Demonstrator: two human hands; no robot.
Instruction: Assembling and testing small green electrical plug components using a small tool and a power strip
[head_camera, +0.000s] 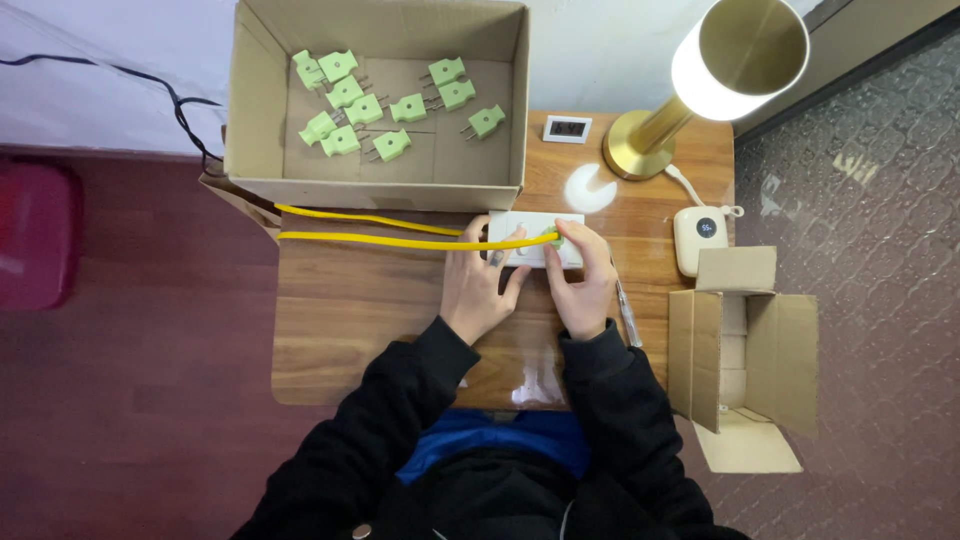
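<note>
Steadying the white power strip (535, 240) just below the cardboard box (262, 120) with left hand (478, 290) flat and fingers apart, right hand (582, 280) pinching a green plug (553, 238) on yellow cable (380, 240), pressing it in.

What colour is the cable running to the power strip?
Yellow cable, clearest in the head view.
</note>
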